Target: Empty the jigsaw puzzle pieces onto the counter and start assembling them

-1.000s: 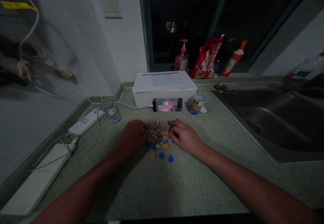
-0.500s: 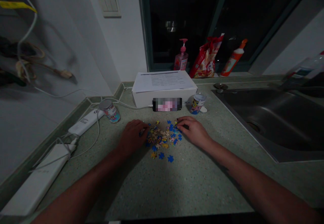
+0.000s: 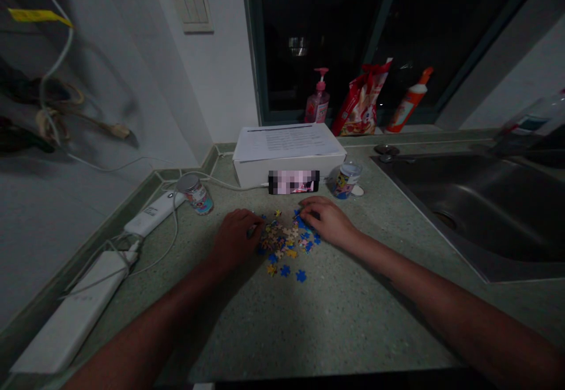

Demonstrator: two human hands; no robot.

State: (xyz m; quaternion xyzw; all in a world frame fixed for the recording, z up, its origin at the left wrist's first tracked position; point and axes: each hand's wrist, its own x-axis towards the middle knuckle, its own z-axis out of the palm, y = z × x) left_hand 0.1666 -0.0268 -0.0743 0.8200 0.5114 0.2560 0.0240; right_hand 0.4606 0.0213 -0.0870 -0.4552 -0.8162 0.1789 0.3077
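The left hand (image 3: 235, 238) and right hand (image 3: 327, 221) curl at each side of the jigsaw pieces (image 3: 285, 240), close enough to touch them. It looks too dark to tell if either hand pinches one.

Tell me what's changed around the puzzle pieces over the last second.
The right hand has slid toward the far side of the puzzle pieces, uncovering blue pieces on the right of the pile. I can't tell whether it took hold of anything. The left hand stayed at the pile's left edge; the white box and can stayed put.
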